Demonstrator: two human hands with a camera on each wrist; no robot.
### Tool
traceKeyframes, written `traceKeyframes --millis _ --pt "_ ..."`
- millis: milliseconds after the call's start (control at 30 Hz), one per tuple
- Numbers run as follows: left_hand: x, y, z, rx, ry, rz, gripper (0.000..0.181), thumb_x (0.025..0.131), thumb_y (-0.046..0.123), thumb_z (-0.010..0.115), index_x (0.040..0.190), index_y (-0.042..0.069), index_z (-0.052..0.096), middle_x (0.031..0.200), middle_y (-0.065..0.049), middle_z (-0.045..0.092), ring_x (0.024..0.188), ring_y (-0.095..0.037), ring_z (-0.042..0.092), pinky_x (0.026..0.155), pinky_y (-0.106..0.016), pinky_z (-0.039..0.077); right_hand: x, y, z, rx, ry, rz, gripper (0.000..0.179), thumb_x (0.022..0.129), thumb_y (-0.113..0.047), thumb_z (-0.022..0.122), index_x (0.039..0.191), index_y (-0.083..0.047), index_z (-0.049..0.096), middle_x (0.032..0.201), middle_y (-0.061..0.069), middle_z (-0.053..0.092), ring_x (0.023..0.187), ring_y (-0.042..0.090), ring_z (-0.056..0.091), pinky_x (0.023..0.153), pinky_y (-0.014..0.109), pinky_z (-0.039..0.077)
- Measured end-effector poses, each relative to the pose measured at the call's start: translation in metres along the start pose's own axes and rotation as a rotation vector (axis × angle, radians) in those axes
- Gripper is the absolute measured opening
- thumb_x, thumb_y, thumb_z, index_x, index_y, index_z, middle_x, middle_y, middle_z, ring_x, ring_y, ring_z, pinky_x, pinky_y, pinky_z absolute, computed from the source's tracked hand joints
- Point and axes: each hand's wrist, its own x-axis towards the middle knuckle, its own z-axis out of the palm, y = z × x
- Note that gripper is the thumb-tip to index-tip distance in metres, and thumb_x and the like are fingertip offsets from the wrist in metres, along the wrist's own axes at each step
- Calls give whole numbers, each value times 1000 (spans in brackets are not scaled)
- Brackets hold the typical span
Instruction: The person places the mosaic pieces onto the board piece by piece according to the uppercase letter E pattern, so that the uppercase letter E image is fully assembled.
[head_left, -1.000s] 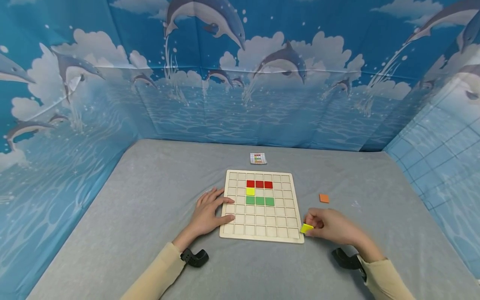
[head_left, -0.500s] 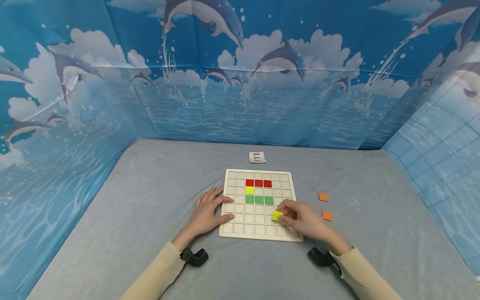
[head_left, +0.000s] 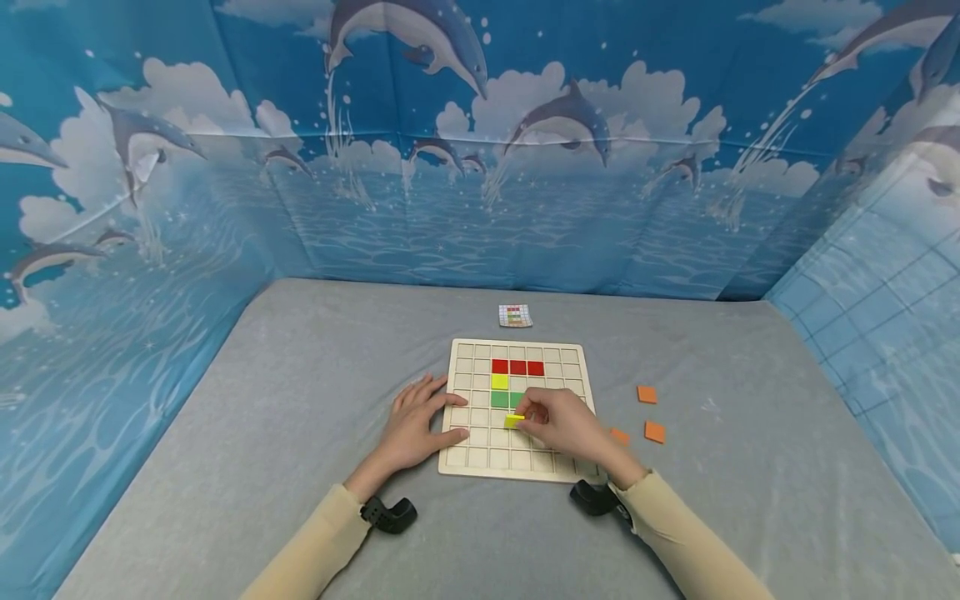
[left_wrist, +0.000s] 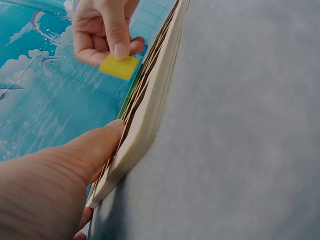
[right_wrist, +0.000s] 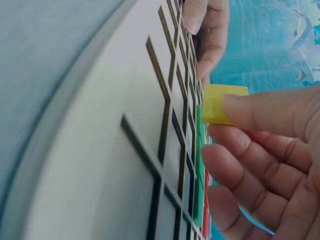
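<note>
My right hand [head_left: 566, 425] pinches a yellow square tile [head_left: 513, 422] between thumb and fingers, tilted, just in front of the green row on a wooden grid board [head_left: 480, 458]. In the right wrist view the thumb presses the flat face of this yellow tile [right_wrist: 212, 102], which looks raised off the board. My left hand [head_left: 412, 429] rests on the board's left edge, fingers spread and thumb on the frame. Seated in the grid are a row of red tiles [head_left: 517, 367], one yellow tile [head_left: 499, 382] below its left end, and green tiles [head_left: 499, 399], partly covered by my right hand.
Orange tiles [head_left: 655, 432] lie on the grey cloth to the right of the board, one partly behind my right wrist. A small card with a coloured grid pattern [head_left: 515, 316] lies beyond the board. A dolphin-print curtain [head_left: 480, 225] surrounds the table.
My right hand has carried the yellow tile leftward from beside the board's right edge to over its middle, uncovering more orange tiles. The left hand has stayed in place.
</note>
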Motion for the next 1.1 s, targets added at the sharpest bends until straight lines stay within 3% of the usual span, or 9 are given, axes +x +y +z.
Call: traceKeyframes --millis 433,700,1100 --pt "0 3 0 -1 -10 2 40 84 46 70 118 26 63 149 -10 34 140 -33 17 107 -54 9 13 -8 12 -81 13 85 17 79 -15 78 80 -21 62 67 -15 54 59 5 49 56 27 41" --pt "0 5 -3 -9 -1 9 40 83 43 71 118 24 63 149 -13 34 139 -35 18 107 -55 10 18 -7 16 -78 20 49 15 81 -12 76 81 -17 62 68 -13 54 60 4 49 57 26 42" --pt "-1 4 -2 4 0 9 40 83 45 71 117 26 63 149 -12 34 140 -35 17 106 -56 10 18 -6 20 -98 38 58 15 80 -15 78 80 -19 63 70 -13 54 60 4 49 56 25 42"
